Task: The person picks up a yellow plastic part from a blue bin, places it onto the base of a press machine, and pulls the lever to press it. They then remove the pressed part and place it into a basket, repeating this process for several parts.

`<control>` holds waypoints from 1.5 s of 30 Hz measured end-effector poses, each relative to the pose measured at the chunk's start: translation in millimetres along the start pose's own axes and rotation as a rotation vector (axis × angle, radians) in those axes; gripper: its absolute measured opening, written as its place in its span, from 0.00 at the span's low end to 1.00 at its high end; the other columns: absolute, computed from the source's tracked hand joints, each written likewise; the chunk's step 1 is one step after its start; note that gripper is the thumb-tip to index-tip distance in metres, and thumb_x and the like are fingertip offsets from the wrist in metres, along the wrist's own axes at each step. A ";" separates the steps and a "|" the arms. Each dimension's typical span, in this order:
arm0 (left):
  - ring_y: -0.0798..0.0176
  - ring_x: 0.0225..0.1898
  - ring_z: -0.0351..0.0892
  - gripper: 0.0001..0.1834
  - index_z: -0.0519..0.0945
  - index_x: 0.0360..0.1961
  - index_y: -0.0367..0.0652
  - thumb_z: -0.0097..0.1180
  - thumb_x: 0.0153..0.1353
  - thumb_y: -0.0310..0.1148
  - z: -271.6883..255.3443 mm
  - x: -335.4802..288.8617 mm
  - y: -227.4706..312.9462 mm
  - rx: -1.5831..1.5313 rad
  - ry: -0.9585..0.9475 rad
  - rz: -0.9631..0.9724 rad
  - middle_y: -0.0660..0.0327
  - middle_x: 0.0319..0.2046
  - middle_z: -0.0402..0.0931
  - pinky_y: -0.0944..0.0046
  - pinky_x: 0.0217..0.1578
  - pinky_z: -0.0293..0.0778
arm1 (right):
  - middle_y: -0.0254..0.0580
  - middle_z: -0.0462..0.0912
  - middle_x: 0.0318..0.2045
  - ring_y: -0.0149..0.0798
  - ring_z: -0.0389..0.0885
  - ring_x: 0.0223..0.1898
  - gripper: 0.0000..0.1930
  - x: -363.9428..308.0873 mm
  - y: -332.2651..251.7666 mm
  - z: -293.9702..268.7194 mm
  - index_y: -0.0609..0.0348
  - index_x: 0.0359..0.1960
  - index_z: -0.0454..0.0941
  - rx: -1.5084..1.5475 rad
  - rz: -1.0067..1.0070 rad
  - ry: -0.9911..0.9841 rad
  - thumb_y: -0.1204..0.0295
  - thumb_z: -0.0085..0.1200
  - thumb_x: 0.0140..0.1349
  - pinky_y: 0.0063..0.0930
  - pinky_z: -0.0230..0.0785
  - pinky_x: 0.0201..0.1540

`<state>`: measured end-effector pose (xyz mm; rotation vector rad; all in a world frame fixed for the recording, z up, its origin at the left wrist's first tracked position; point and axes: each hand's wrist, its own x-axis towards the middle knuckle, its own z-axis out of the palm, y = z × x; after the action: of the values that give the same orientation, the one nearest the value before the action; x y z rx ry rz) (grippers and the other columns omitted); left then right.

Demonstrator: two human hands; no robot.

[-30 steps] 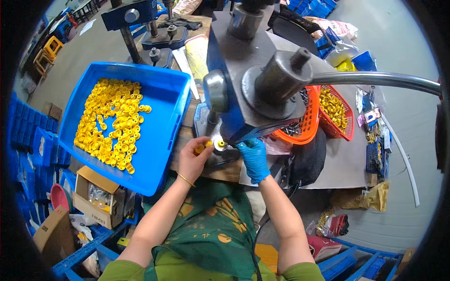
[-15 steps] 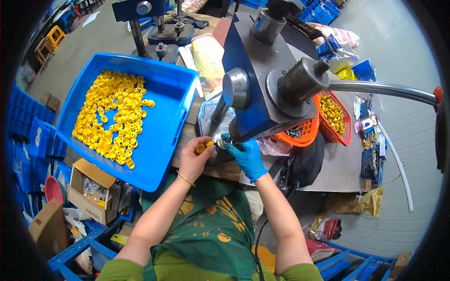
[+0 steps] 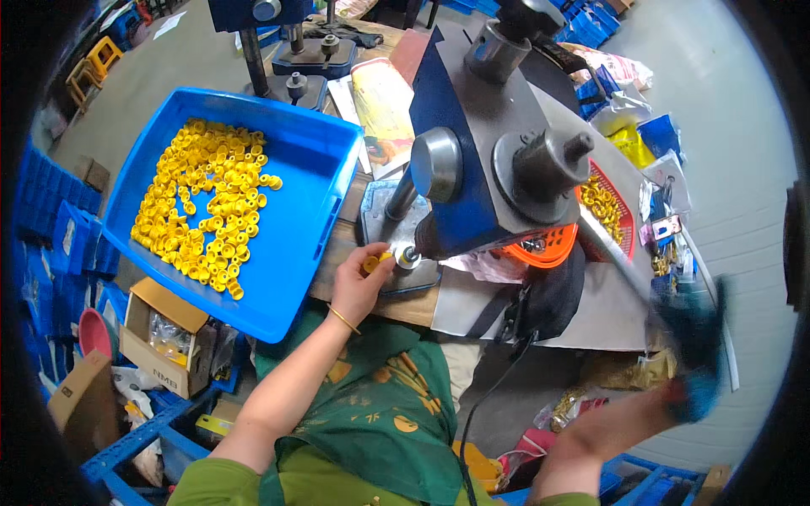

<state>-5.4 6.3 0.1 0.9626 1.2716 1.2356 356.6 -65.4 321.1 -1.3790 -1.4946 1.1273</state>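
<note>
Head view brings me smooth, glossy yellow caps [image 3: 221, 211], round and hollow like tiny cups, heaped down the left side of a blue plastic tray [image 3: 304, 169]. Beside it, the press [image 3: 502, 126] is heavy metal, dark blue and worn grey, with stout cylinders and a rod-like lever [image 3: 614, 257]. Below its head I see a small round fixture [image 3: 408, 257], pale with a dark centre.

The tray sits at the left edge of the tabletop [image 3: 405, 311], bare wood near the press and covered by a grey sheet [image 3: 612, 319] toward the right. A red lattice basket [image 3: 625, 215] of yellow pieces stands toward the right edge, an orange basket [image 3: 553, 256] just left of it. Past the tabletop, I make out a pale grey floor [image 3: 738, 152], a yellow stool [image 3: 104, 55] and stacked blue crates [image 3: 63, 211].

My left hand [image 3: 359, 282], bare, reaches over the tabletop's near edge, fingers pinching yellow caps just beside the fixture; I cannot count them. My gloved right hand [image 3: 693, 341] is out beyond the near right corner, at the lever's outer end, too blurred for me to tell whether it is closed.
</note>
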 end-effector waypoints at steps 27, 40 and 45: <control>0.73 0.27 0.70 0.15 0.78 0.40 0.39 0.60 0.48 0.26 -2.8 14.5 5.7 0.242 0.005 0.252 0.63 0.29 0.77 0.73 0.29 0.68 | 0.56 0.73 0.40 0.58 0.69 0.43 0.14 131.3 229.3 263.3 0.59 0.44 0.71 -0.337 -0.222 -0.339 0.71 0.49 0.55 0.41 0.64 0.43; 0.68 0.30 0.76 0.12 0.78 0.38 0.42 0.59 0.49 0.26 5.9 18.7 6.3 0.366 -0.097 0.402 0.59 0.35 0.77 0.70 0.29 0.72 | 0.51 0.77 0.38 0.43 0.77 0.41 0.15 125.8 236.8 242.4 0.61 0.40 0.69 -0.245 0.029 -0.032 0.70 0.55 0.52 0.35 0.68 0.41; 0.68 0.29 0.75 0.12 0.77 0.38 0.39 0.58 0.50 0.26 5.5 13.8 8.5 0.361 -0.119 0.324 0.59 0.34 0.77 0.71 0.30 0.71 | 0.52 0.76 0.27 0.53 0.75 0.31 0.17 134.0 233.8 240.7 0.62 0.34 0.74 -0.516 -0.224 -0.182 0.67 0.61 0.42 0.40 0.66 0.32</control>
<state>-2.4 21.7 7.0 1.5298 1.3032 1.1894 182.4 48.3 25.5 -1.4155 -2.1186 0.7687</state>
